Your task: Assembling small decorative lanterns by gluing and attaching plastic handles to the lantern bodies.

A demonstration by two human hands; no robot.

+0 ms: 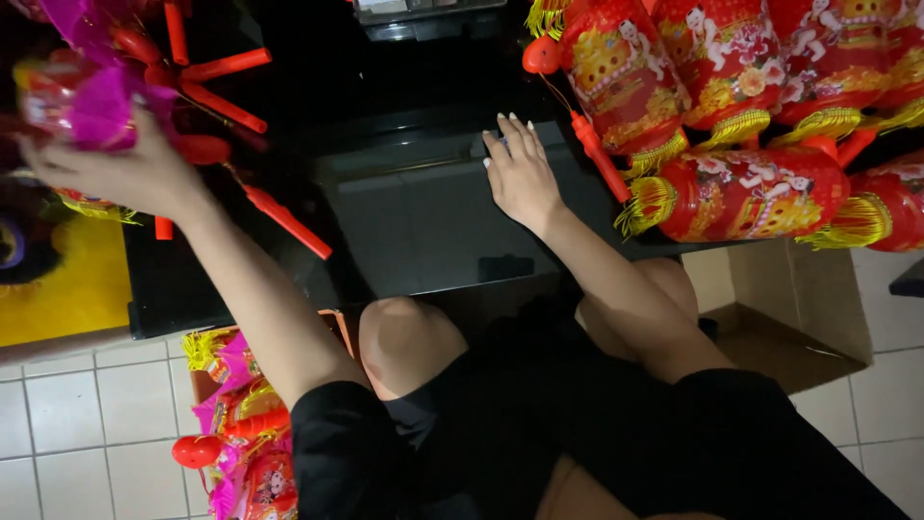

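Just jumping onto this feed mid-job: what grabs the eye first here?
The red cylindrical lanterns with yellow tassels, piled at the upper right on the black table, stand out most. At the upper left, the left hand grips a pink lantern among red stick handles. The right hand lies flat on the table's middle, and a box of more lanterns sits on the tiled floor, lower left.

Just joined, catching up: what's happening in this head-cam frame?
A seated person works at a black table. The left hand is up at the left edge, gripping a pink lantern among others with red sticks. The right hand lies flat on the tabletop, fingers spread, holding nothing, next to a pile of red lanterns with gold fringe. A box of more lanterns sits on the tiled floor by the left knee.
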